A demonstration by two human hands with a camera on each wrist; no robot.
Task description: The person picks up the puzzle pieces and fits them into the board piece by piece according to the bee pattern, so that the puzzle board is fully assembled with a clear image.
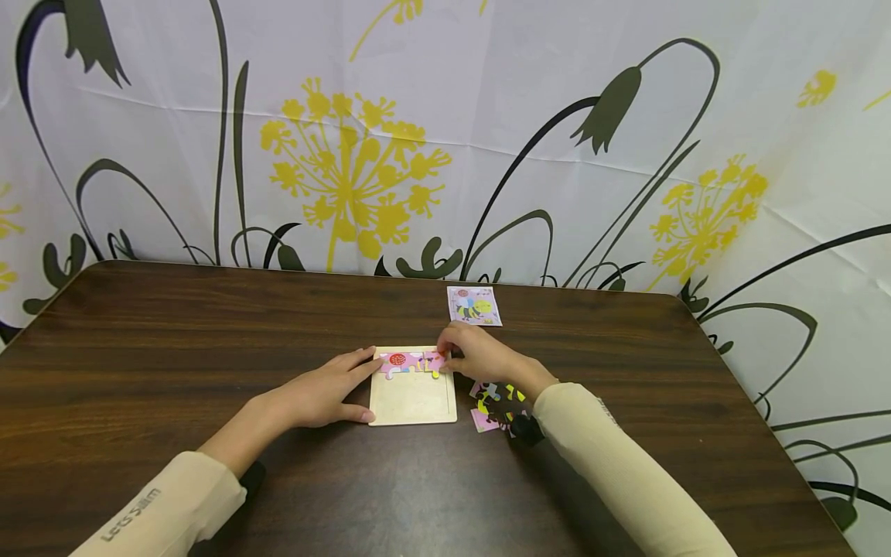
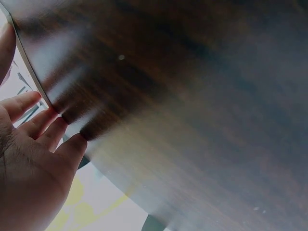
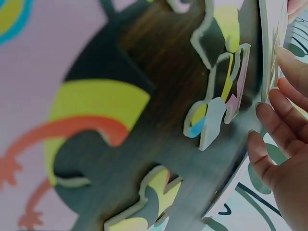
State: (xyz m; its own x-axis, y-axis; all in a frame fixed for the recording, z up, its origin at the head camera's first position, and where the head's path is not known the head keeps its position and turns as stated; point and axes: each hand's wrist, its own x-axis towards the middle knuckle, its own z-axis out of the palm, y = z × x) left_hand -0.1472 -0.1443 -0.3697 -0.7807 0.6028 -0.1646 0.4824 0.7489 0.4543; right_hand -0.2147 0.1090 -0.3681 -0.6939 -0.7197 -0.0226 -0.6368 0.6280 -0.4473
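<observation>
A pale wooden puzzle tray [image 1: 412,402] lies on the table, with a row of pink puzzle pieces [image 1: 411,359] along its top edge. My left hand [image 1: 320,393] rests against the tray's left side, fingers extended near the upper corner and thumb at the lower one. At the top right corner, my right hand [image 1: 480,356] pinches a pink puzzle piece [image 1: 435,360] at the end of that row, between thumb and forefinger. Part of this piece is hidden by the fingers. Below the right wrist lie loose puzzle pieces [image 1: 485,420], seen close up as yellow, black and pink pieces [image 3: 108,98].
A small picture card [image 1: 475,306] with a yellow and black bee lies behind the tray, near the far edge of the dark wooden table [image 1: 174,340]. Behind the table hangs a white cloth [image 1: 508,93] with a yellow and grey flower print.
</observation>
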